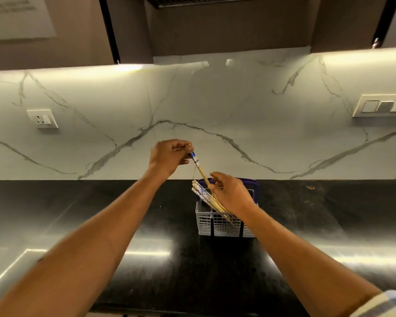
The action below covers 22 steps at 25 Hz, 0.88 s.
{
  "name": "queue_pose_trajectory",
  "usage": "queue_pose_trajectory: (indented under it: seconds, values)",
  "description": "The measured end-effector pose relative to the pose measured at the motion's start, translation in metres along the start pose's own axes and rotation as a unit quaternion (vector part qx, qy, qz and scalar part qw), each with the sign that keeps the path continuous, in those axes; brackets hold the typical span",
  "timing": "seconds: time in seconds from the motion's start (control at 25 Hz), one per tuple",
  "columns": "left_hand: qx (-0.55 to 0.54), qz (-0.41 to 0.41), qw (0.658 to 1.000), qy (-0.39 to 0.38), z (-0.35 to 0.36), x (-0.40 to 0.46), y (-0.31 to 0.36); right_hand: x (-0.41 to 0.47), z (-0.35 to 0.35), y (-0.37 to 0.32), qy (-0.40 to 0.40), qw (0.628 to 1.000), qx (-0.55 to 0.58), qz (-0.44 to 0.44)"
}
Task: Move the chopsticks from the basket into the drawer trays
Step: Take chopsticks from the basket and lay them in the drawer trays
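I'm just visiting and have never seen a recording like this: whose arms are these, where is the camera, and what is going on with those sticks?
There is no machine here. A person wears one camera on the head, so you look forward and down along their two bare arms. The left hand pinches the blue-patterned top of a single chopstick, lifted above the rest. The right hand is at the bundle of chopsticks leaning in a grey plastic basket with a dark blue handle. The basket stands on a dark countertop before a marble wall. No drawer shows in this picture.
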<state>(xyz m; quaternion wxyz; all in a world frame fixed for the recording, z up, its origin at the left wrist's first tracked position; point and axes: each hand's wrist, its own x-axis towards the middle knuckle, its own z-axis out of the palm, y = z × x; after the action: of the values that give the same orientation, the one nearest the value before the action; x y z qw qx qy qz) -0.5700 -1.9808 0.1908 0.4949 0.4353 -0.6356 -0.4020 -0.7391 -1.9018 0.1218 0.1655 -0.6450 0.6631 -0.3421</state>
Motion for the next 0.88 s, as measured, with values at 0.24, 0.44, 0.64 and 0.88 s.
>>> queue_pose_trajectory:
  seconds: [0.24, 0.44, 0.64, 0.88]
  values:
    - [0.038, 0.086, 0.991, -0.095, -0.015, -0.005, 0.083, 0.0, -0.038, -0.029, 0.027, 0.991, 0.128, -0.022]
    - [0.045, 0.09, 0.989, -0.11, -0.015, -0.015, 0.108, -0.019, -0.063, -0.028, -0.041, 0.953, 0.3, 0.017]
    - [0.017, 0.053, 0.99, -0.128, -0.002, -0.027, 0.104, -0.045, -0.071, -0.009, -0.108, 0.934, 0.333, 0.075]
    - [-0.109, -0.054, 0.98, -0.155, 0.035, -0.051, 0.063, -0.077, -0.056, 0.02, -0.11, 0.922, 0.355, 0.107]
